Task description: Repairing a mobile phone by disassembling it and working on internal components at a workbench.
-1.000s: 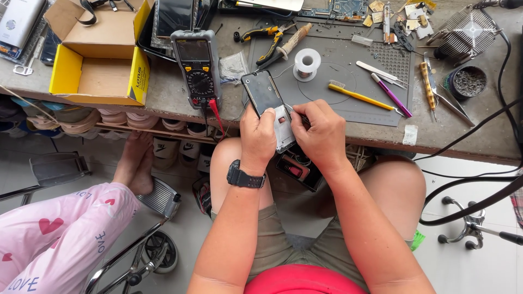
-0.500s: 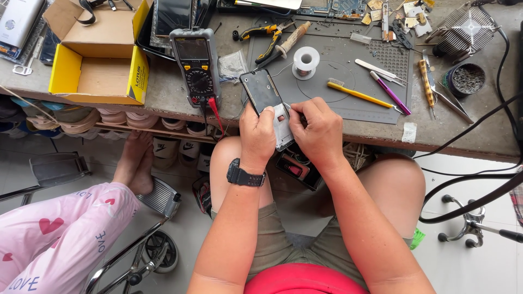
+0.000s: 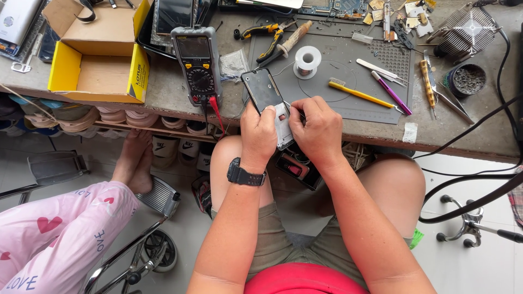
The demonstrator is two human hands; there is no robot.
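Observation:
A dark smartphone (image 3: pixel 263 90) with its back opened lies tilted over the front edge of the workbench. My left hand (image 3: pixel 259 135) grips its lower part, a black watch on that wrist. My right hand (image 3: pixel 316 129) pinches at the phone's white inner frame (image 3: pixel 283 130) with fingertips together; whether it holds a small tool I cannot tell. Both hands touch the phone above my knees.
On the grey mat (image 3: pixel 348 60) lie a solder spool (image 3: pixel 306 61), a yellow brush (image 3: pixel 357 93), a purple tool (image 3: pixel 392 92) and pliers (image 3: pixel 271 37). A multimeter (image 3: pixel 197 62) and an open cardboard box (image 3: pixel 95 51) stand left. Another person's pink-trousered leg (image 3: pixel 54 234) is at lower left. Black cables (image 3: pixel 474 185) hang right.
Both hands and the phone stay almost in place; my right fingertips have shifted slightly along the phone's lower frame.

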